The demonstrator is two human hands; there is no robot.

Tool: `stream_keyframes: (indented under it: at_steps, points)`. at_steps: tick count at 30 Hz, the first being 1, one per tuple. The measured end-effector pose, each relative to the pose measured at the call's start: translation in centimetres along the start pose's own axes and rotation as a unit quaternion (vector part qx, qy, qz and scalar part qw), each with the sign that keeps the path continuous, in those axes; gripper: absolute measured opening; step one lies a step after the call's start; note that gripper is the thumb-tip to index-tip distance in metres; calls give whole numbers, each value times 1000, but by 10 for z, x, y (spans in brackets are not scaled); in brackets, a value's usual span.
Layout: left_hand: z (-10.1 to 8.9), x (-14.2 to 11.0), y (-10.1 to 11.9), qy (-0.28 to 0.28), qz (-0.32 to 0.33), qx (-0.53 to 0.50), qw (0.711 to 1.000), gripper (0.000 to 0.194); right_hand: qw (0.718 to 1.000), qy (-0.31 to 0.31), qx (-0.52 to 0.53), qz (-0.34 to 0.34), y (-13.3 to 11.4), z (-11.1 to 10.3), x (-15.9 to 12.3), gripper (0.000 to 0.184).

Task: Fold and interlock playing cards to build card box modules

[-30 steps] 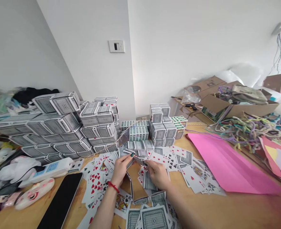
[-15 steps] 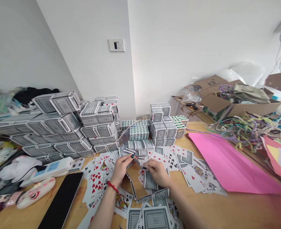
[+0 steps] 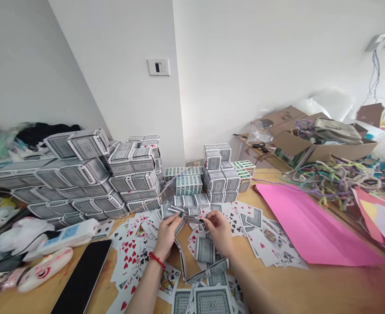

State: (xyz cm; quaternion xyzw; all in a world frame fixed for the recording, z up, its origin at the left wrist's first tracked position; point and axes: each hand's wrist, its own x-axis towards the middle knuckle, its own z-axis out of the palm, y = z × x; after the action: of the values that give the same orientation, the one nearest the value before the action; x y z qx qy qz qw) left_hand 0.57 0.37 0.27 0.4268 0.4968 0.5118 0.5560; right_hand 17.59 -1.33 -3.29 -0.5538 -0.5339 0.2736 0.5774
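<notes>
1. Right of the phone (image 3: 83, 274), my left hand (image 3: 166, 233) and right hand (image 3: 218, 229) pinch the card strip (image 3: 208, 271), fingertips closed, probably to steady its thin folds; the exact grip is too small to tell.
2. Loose cards (image 3: 131, 253) lie beside the phone, likely for easy reach.
3. My forearms angle forward and inward, fingertips near each other.

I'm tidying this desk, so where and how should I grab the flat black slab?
Probably from above, pinching both long edges near the middle: the black slab lies flat on the table, longer than wide, with those edges uncovered in view.
</notes>
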Motion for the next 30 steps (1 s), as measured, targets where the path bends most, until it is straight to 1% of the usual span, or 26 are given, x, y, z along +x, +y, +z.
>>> stream_keyframes:
  at_steps: [3, 4, 7, 8, 10, 13, 16, 20, 24, 30]
  points:
    - [2, 0, 0, 2, -4, -8, 1000, 35, 999, -8, -23, -46, -4, -2, -3, 17]
    - [2, 0, -1, 2, -5, -9, 1000, 34, 997, -19, -35, -70, -5, -3, -4, 20]
    - [1, 2, -2, -3, -3, -6, 1000, 34, 983, -75, -93, -140, -7, -3, -9, 42]
    - [1, 2, -2, -7, -1, -4, 1000, 34, 976, -89, -120, -156, -7, -2, -11, 47]
    - [0, 3, -2, -16, 2, 4, 1000, 35, 963, -97, -182, -175, -6, 1, -14, 46]
    - [-1, 2, -2, -32, 6, 17, 999, 33, 939, -97, -277, -177, -4, 7, -16, 38]
    - [-1, 2, -1, -52, 8, 23, 998, 33, 919, -111, -334, -176, -5, 10, -17, 35]
    - [0, 2, 0, -73, 10, 21, 997, 32, 915, -135, -341, -172, -11, 10, -19, 32]
    - [1, 1, 3, -82, 10, 20, 996, 30, 910, -165, -338, -176, -19, 8, -20, 30]
    - [2, -1, 6, -96, 2, 29, 995, 29, 912, -153, -337, -177, -24, 5, -18, 27]
